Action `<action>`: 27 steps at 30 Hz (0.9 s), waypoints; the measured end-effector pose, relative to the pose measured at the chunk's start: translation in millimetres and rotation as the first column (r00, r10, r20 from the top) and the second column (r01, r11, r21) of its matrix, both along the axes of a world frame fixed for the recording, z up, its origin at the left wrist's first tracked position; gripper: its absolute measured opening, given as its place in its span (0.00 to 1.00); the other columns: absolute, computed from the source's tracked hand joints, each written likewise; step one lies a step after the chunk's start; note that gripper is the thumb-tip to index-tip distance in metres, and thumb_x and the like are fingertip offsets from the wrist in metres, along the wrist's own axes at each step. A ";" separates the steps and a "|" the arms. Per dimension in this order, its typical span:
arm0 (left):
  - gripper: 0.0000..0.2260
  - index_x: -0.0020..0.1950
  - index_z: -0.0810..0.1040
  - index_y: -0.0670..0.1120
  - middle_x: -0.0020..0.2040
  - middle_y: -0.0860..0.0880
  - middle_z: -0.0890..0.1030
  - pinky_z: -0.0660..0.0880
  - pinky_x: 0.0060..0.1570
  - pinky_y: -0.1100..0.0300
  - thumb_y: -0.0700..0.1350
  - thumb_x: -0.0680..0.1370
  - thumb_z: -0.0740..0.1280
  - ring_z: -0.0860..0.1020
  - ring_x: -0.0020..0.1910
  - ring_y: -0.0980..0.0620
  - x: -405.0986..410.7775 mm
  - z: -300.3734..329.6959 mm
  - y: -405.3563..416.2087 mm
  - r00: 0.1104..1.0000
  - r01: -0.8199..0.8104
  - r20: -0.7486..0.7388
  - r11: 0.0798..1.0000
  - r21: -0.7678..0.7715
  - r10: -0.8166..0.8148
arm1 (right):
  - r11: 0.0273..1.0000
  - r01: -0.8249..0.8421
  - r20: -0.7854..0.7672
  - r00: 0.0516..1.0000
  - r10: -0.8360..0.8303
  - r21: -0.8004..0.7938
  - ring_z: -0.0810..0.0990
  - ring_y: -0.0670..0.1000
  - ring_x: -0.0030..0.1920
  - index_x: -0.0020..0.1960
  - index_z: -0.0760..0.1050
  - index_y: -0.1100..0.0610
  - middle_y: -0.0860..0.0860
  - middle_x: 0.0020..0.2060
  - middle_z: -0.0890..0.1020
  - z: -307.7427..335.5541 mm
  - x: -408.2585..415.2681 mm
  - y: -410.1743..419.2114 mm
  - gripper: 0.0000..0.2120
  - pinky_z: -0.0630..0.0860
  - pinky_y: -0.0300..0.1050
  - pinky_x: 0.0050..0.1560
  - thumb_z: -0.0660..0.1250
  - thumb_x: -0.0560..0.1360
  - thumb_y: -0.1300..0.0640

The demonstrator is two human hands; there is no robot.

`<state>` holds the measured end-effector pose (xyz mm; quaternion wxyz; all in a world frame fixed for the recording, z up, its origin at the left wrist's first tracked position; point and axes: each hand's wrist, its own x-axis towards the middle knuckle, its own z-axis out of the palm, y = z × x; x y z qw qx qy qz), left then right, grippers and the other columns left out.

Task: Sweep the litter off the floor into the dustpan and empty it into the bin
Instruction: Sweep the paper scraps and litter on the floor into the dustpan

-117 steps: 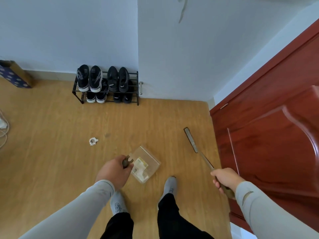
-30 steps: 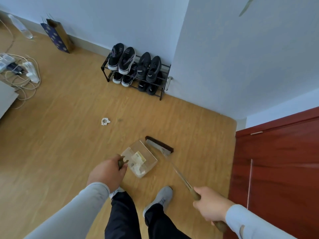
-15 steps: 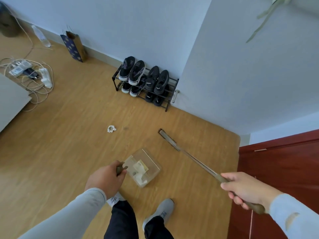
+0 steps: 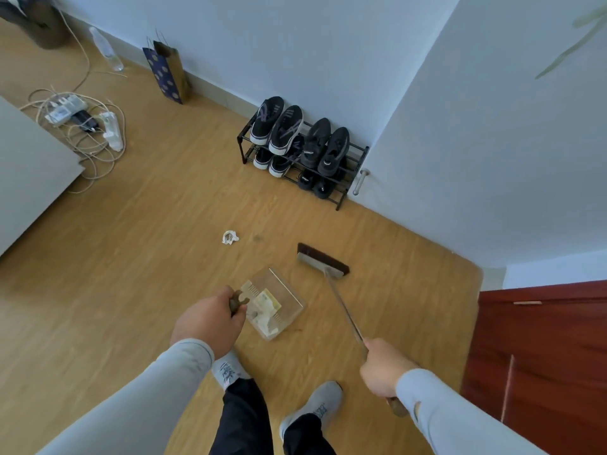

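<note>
Clear plastic dustpan, wood-grain floor

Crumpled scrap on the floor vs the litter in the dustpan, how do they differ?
The white scrap lies loose on bare floor, beyond the dustpan; the collected litter sits inside the clear pan. The scrap is one small wad; the litter is several pieces, one yellowish. Both look like paper waste.

- Black two-tier shoe rack against the pale wall, dark trainers on both tiers.
- Blue dotted paper bag upright by the skirting.
- Power strips and tangled pale cables on the wooden floor.
- Clear plastic bottle lying near the wall.
- Red-brown wooden door at right.
</note>
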<state>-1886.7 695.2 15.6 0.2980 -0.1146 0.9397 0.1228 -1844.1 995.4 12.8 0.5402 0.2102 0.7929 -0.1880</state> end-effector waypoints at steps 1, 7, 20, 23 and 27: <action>0.09 0.52 0.71 0.53 0.37 0.53 0.80 0.75 0.31 0.58 0.57 0.83 0.59 0.79 0.34 0.52 -0.2 0.2 0.7 1.000 0.000 -0.001 1.000 0.006 0.000 | 0.999 -0.041 0.024 0.999 0.041 -0.002 0.80 0.52 0.46 0.80 0.61 0.49 0.50 0.52 0.79 8.6 6.0 -0.5 0.29 0.80 0.46 0.50 0.58 0.79 0.59; 0.09 0.52 0.71 0.53 0.36 0.54 0.79 0.70 0.27 0.59 0.57 0.83 0.59 0.77 0.33 0.54 -4.6 2.1 0.5 1.000 0.001 -0.014 1.000 0.025 -0.001 | 0.993 0.001 0.138 0.990 0.015 -0.115 0.74 0.46 0.25 0.82 0.59 0.44 0.50 0.34 0.78 72.9 -12.4 52.3 0.34 0.70 0.39 0.23 0.65 0.78 0.56; 0.10 0.55 0.72 0.53 0.35 0.54 0.78 0.72 0.29 0.59 0.58 0.83 0.58 0.78 0.32 0.52 -0.8 -5.9 8.3 0.999 0.000 -0.049 1.000 0.030 0.001 | 0.999 -0.015 -0.108 0.994 0.019 0.043 0.79 0.52 0.33 0.71 0.73 0.55 0.52 0.36 0.79 40.9 -62.1 32.1 0.22 0.74 0.41 0.31 0.60 0.77 0.61; 0.09 0.54 0.72 0.54 0.36 0.54 0.79 0.75 0.29 0.58 0.57 0.83 0.58 0.78 0.33 0.52 -4.0 -6.5 6.8 0.999 -0.006 -0.036 1.000 0.028 0.007 | 0.992 -0.107 -0.003 0.994 0.108 0.070 0.81 0.54 0.40 0.63 0.74 0.58 0.54 0.43 0.81 13.1 -51.9 -9.9 0.16 0.77 0.44 0.40 0.59 0.76 0.62; 0.10 0.54 0.73 0.53 0.35 0.54 0.80 0.77 0.31 0.57 0.58 0.83 0.59 0.79 0.33 0.52 -4.6 -5.4 3.8 0.999 0.001 -0.042 1.000 0.025 0.000 | 0.978 -0.206 0.134 0.970 0.204 0.005 0.85 0.58 0.42 0.57 0.73 0.58 0.56 0.40 0.81 19.7 -35.6 -24.6 0.13 0.79 0.47 0.40 0.61 0.74 0.65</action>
